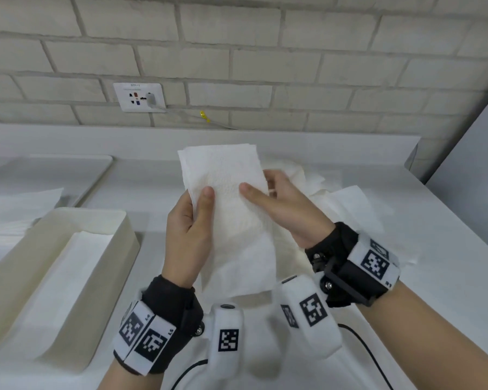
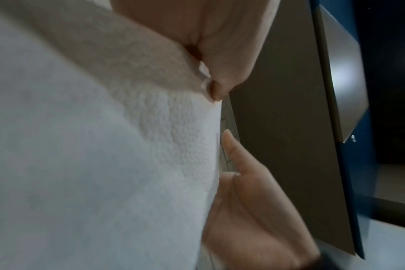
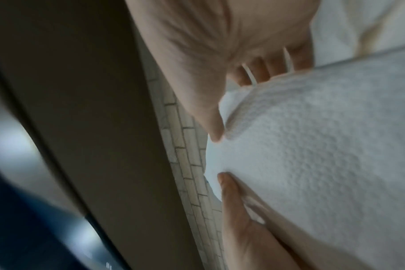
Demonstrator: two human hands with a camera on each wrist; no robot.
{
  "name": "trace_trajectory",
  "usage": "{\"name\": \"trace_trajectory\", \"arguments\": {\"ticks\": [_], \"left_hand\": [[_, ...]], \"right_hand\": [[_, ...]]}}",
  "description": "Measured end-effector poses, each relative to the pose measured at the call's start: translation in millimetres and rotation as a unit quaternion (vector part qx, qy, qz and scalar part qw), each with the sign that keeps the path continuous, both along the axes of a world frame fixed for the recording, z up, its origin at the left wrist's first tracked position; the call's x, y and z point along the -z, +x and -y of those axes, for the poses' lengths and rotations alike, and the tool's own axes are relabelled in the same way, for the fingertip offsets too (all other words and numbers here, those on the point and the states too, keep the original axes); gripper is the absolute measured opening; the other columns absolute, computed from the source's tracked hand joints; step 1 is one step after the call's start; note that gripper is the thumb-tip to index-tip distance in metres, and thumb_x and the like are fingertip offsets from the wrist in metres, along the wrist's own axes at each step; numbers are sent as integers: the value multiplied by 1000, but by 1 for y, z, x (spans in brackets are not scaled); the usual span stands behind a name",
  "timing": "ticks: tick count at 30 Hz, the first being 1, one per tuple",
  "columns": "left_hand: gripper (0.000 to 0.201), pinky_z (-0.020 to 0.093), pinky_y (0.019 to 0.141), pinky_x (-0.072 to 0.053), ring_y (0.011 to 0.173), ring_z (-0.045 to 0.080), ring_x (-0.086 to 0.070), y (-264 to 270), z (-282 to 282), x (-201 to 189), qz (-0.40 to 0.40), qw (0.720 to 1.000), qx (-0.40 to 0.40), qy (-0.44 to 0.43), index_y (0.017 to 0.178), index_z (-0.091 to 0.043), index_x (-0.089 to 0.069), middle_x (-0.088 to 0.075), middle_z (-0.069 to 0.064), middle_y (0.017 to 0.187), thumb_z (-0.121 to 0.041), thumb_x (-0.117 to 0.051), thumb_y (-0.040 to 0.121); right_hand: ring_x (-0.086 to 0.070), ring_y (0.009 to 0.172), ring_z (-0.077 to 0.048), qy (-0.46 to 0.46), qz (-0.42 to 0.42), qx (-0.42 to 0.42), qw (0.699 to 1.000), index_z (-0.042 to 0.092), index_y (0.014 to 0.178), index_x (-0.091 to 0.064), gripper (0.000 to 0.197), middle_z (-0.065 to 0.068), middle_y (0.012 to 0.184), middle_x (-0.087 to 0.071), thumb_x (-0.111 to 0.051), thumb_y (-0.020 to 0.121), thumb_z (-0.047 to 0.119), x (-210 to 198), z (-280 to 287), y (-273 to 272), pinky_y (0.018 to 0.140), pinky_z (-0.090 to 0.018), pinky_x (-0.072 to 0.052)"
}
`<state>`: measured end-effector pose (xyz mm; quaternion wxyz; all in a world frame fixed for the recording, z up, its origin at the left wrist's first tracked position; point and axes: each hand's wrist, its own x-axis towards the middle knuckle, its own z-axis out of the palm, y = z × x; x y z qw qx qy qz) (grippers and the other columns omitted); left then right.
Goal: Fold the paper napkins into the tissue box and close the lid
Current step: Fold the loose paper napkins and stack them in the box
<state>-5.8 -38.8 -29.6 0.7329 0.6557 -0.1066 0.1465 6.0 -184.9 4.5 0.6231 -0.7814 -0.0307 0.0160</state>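
Both hands hold a folded white paper napkin (image 1: 228, 198) upright above the white counter (image 1: 434, 249). My left hand (image 1: 200, 204) pinches its left edge, thumb in front. My right hand (image 1: 262, 190) pinches the right edge, thumb in front and fingers behind. The embossed napkin (image 2: 164, 146) fills the left wrist view beside my left hand (image 2: 216, 89). In the right wrist view the napkin (image 3: 312, 164) sits under my right hand (image 3: 220, 124). The open cream tissue box (image 1: 121, 249) stands at the left with a flat napkin (image 1: 68, 282) inside.
Loose unfolded napkins (image 1: 341, 204) lie crumpled on the counter behind my right hand. More flat napkins (image 1: 14, 209) lie at the far left, and a flat white lid or tray (image 1: 62, 170) behind the box. A wall socket (image 1: 138, 97) sits on the brick wall.
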Motion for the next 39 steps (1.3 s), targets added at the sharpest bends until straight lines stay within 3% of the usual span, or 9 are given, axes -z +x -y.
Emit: {"name": "trace_trajectory", "arguments": {"ticks": [5,8,13,16,18,28,31,34,39], "left_hand": [[75,36,95,-50,121,13,-55,9,-21,12,-43,995,65,67,143,-26,-26,-50,0,136,-14,-63,79],[98,41,102,-45,131,15,-46,8,-32,17,-53,992,94,62,149,-34,1,-34,1,150,-8,-60,77],[63,22,82,-52,104,13,-61,0,-46,20,-176,967,75,166,126,-16,-41,-61,0,118,-8,-73,73],[44,4,57,-41,82,0,-52,-5,-48,19,-175,936,35,303,112,-15,-37,-54,-8,95,1,-65,82],[37,6,53,-41,76,4,-53,-6,-50,21,-147,942,9,302,109,-14,-33,-52,-6,89,6,-54,87],[54,0,76,-43,105,-9,-48,-12,-55,34,-132,981,30,139,136,-17,-14,-42,-4,133,5,-42,95],[43,2,70,-45,106,0,-52,-11,-56,43,-153,980,-8,125,135,-11,-19,-44,1,131,-2,-39,98],[28,15,86,-49,117,17,-49,-5,-53,39,-114,985,-71,104,122,-16,-24,-42,7,130,-6,-38,100],[26,6,77,-45,105,3,-52,-3,-54,39,-79,992,-75,64,118,-15,-23,-47,0,120,-4,-37,100]], "right_hand": [[-58,109,-16,-12,-25,-54,998,12,125,-36,34,-3,122,-57,-51,94,13,19,-7,2,94,-35,-49],[-57,106,-17,-56,-31,-72,995,15,124,-30,34,-2,119,-55,-46,95,14,27,-17,4,96,-38,-47],[-53,78,-19,-57,41,-15,997,18,108,-28,15,-6,97,-53,-35,98,11,34,-36,5,71,-27,-43],[-38,61,-15,-46,68,0,997,17,104,-21,11,0,80,-42,-29,100,11,36,-51,3,55,-18,-32],[-42,69,-15,-11,23,-15,1000,17,109,-20,12,5,79,-41,-28,100,14,37,-59,2,62,-22,-35],[-44,102,-11,8,-63,-87,994,15,125,-18,28,2,119,-40,-31,101,20,38,-84,1,83,-22,-36],[-46,95,-14,-42,-80,-85,992,10,129,-20,31,-2,112,-44,-29,100,18,48,-89,0,82,-27,-37],[-48,91,-14,-25,-52,-73,996,13,125,-24,26,1,104,-46,-28,100,18,42,-92,1,85,-31,-40],[-50,85,-5,-5,-28,-75,997,19,111,-21,18,0,108,-49,-34,100,16,41,-84,1,76,-23,-42]]}}
